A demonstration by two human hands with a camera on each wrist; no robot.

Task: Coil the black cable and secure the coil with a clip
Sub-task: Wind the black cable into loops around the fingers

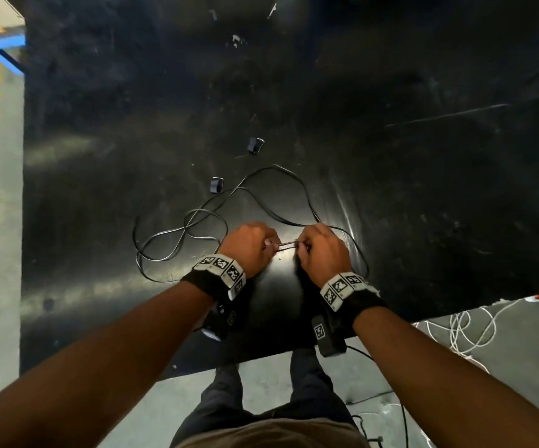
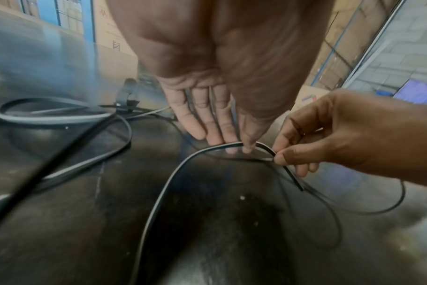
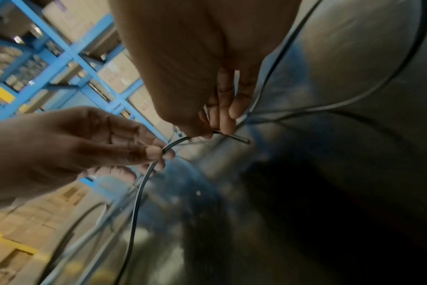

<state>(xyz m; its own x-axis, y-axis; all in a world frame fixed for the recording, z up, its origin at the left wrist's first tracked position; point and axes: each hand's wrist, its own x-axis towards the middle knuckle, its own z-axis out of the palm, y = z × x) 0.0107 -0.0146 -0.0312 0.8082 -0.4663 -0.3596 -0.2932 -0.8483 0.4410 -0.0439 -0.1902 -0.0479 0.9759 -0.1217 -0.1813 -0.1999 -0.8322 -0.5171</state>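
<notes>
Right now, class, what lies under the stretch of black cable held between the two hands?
Under the black cable between the left hand and right hand only the bare black table shows. The cable portions inside the fingers are covered.

Head view looking down, wrist views close, sharing both hands (image 1: 252,247)

Both forearms reach forward; left hand (image 1: 248,247) and right hand (image 1: 321,252) close together, fingers (image 2: 284,159) apparently pinched.
</notes>
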